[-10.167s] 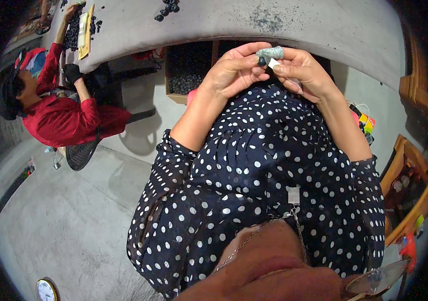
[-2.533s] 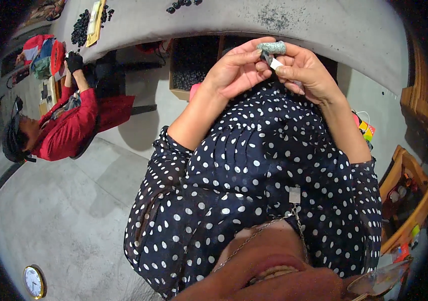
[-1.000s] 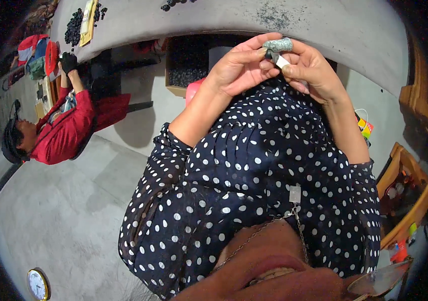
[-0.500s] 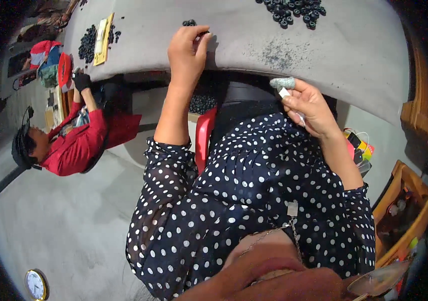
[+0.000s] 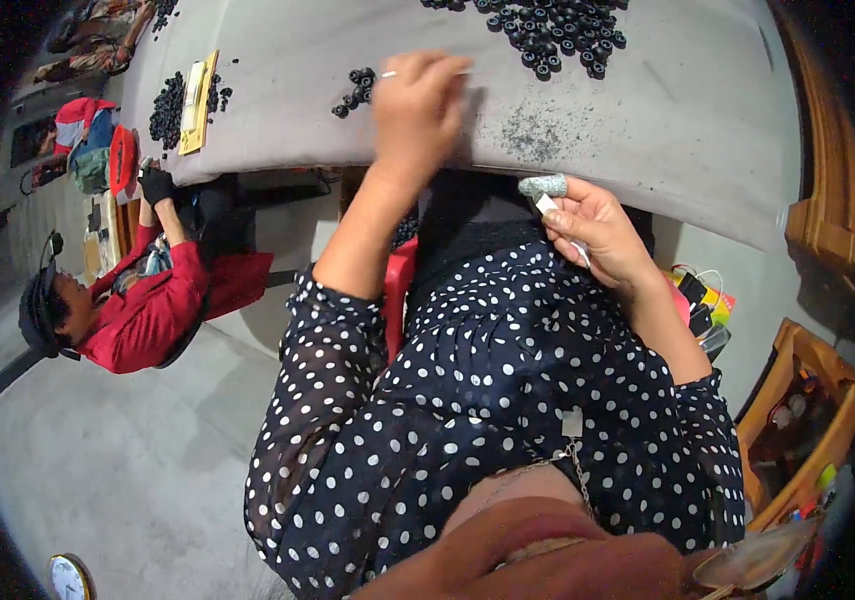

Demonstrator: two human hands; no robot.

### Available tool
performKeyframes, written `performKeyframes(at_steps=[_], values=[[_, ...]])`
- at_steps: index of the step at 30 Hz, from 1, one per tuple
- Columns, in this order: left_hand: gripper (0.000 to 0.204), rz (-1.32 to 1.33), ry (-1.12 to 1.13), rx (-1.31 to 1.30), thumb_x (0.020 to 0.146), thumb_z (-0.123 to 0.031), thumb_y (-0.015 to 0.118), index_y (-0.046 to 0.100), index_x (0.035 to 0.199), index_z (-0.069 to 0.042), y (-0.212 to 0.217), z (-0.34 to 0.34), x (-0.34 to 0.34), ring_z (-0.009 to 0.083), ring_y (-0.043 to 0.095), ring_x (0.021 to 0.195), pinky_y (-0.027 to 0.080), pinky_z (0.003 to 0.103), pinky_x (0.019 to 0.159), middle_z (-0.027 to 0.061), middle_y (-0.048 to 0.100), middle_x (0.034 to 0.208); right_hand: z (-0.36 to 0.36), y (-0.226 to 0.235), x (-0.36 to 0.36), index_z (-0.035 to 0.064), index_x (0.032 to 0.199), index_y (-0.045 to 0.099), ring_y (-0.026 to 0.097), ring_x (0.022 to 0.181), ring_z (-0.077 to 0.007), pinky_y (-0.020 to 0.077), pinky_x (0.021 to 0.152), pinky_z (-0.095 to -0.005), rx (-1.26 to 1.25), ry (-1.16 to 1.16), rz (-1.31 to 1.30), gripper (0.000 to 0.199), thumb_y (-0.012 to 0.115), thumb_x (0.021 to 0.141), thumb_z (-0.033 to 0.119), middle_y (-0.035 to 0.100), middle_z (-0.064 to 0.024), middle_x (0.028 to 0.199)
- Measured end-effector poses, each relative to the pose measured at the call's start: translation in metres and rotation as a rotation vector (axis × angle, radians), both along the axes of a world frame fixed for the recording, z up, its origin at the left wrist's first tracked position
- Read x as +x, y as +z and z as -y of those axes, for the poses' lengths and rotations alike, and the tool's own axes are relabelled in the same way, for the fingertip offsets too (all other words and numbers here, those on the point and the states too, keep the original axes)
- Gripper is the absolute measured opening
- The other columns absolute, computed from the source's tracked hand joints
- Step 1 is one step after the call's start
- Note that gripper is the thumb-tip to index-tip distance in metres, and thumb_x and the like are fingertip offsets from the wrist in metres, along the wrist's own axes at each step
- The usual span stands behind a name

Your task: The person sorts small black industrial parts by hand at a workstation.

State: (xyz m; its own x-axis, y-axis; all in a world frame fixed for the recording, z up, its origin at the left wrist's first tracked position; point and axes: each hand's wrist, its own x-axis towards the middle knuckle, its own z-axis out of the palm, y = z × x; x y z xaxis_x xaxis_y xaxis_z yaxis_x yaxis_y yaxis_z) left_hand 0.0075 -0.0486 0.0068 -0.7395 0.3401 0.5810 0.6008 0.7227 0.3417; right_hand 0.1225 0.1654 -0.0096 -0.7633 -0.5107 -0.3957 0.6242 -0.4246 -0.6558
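Observation:
My left hand (image 5: 417, 112), a ring on one finger, hangs over the table with its fingers bent together. They are slightly blurred, and whatever they pinch is hidden. A small cluster of black round parts (image 5: 351, 97) lies just left of it on the cloth. In front of my body, below the table edge, my right hand (image 5: 599, 232) is closed round a slim white tool (image 5: 547, 204), which shows at both ends of the grip. A grey-green wrap (image 5: 543, 185) covers the tip of its index finger.
The grey cloth-covered table (image 5: 287, 90) bears a large heap of black parts (image 5: 559, 32) and dark crumbs (image 5: 537, 132). Farther left are a smaller pile (image 5: 166, 112) and a yellow-edged strip (image 5: 198, 103). A person in red (image 5: 152, 310) sits at left. At right stands a wooden frame (image 5: 807, 425).
My left hand has moved right, away from the small cluster of black parts, more of which now shows. The right hand keeps its hold on the white tool. The whole view has shifted slightly.

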Motion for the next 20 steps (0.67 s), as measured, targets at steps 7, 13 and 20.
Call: performKeyframes(at_steps=[7, 13, 20], values=[[0.011, 0.121, -0.137, -0.028, 0.077, -0.012, 0.064, 0.065, 0.087, -0.009, -0.017, -0.066, -0.025, 0.0309, 0.059, 0.075, 0.047, 0.040, 0.064, 0.0094, 0.060, 0.079, 0.000, -0.007, 0.002, 0.0010, 0.113, 0.055, 0.044, 0.046, 0.0008, 0.0316, 0.038, -0.0119, 0.020, 0.014, -0.034, 0.028, 0.059, 0.087, 0.010, 0.056, 0.0027, 0.070], [0.008, 0.178, -0.103, -0.038, 0.076, -0.013, 0.065, 0.066, 0.084, -0.010, -0.018, -0.069, -0.022, 0.0309, 0.060, 0.073, 0.048, 0.040, 0.064, 0.0091, 0.062, 0.080, 0.002, -0.009, 0.005, 0.0032, 0.113, 0.056, 0.043, 0.044, 0.0004, 0.0298, 0.036, -0.0125, 0.021, 0.013, -0.050, 0.028, 0.060, 0.086, 0.012, 0.055, 0.0028, 0.068], [0.010, 0.192, -0.163, -0.035, 0.076, -0.012, 0.065, 0.067, 0.087, -0.013, -0.024, -0.068, -0.011, 0.0308, 0.062, 0.076, 0.050, 0.039, 0.067, 0.0083, 0.063, 0.087, 0.001, -0.009, 0.004, 0.0008, 0.111, 0.054, 0.042, 0.045, -0.0008, 0.0318, 0.037, -0.0129, 0.043, 0.020, -0.063, 0.029, 0.061, 0.085, 0.010, 0.053, 0.0014, 0.068]])
